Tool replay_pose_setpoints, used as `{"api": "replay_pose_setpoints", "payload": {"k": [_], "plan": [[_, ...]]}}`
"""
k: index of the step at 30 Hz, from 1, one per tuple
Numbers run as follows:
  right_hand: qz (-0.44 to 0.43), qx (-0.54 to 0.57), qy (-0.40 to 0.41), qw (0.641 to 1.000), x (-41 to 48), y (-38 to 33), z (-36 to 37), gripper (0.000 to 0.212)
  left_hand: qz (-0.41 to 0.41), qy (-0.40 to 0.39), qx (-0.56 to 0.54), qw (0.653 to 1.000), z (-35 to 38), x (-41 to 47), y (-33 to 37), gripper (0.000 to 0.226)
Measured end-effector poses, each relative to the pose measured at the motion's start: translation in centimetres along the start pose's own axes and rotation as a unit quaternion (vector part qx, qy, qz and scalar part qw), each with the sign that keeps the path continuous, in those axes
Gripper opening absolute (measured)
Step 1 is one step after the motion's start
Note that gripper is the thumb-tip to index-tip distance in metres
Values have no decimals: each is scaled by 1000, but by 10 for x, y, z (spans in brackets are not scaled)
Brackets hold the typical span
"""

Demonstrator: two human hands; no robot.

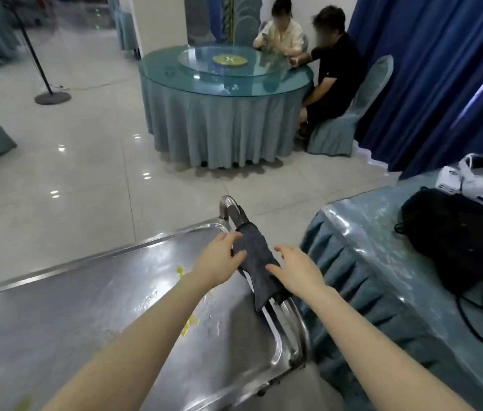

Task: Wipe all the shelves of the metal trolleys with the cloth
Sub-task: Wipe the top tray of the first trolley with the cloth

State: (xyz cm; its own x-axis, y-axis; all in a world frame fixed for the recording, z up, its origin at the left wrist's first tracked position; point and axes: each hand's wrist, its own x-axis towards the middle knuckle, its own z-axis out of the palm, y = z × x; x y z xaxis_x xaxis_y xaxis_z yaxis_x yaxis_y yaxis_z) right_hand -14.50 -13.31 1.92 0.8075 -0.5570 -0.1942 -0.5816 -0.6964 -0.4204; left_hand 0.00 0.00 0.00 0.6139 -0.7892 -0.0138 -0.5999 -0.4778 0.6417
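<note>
- The trolley's top shelf (86, 292), nearest, is a rimmed tray holding yellow scraps (191, 320) and wet smears.
- The left hand (219, 264) and right hand (298, 275), fingers apart, touch the cloth (256, 253) from 9 and 3 o'clock; neither clamps it yet.
- The cloth drapes the handle (226, 207) at the shelf's 1 o'clock end. Best to grip it fully, lift it clear, then sweep the scraps towards one rim.
- Black bag (465, 241) at 3 o'clock: contents hidden.

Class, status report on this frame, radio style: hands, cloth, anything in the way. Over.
Left hand, right hand open, fingertips on cloth. Cloth draped over trolley handle, top shelf unwiped. Yellow scraps on shelf; nothing blocking.
</note>
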Motion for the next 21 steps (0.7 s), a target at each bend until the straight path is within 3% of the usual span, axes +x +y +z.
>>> {"api": "replay_pose_setpoints", "payload": {"k": [6,13,18,21], "plan": [[60,52,20,997,12,3,19,34,-12,28,-31,999,16,52,-3,44],[63,43,73,994,15,-2,23,21,-49,36,-87,994,28,70,-5,42],[48,44,81,995,13,-2,23,17,-98,12,-91,991,22,75,-6,25],[44,60,91,993,9,-3,25,16,-86,-5,-62,994,19,73,-5,8]]}}
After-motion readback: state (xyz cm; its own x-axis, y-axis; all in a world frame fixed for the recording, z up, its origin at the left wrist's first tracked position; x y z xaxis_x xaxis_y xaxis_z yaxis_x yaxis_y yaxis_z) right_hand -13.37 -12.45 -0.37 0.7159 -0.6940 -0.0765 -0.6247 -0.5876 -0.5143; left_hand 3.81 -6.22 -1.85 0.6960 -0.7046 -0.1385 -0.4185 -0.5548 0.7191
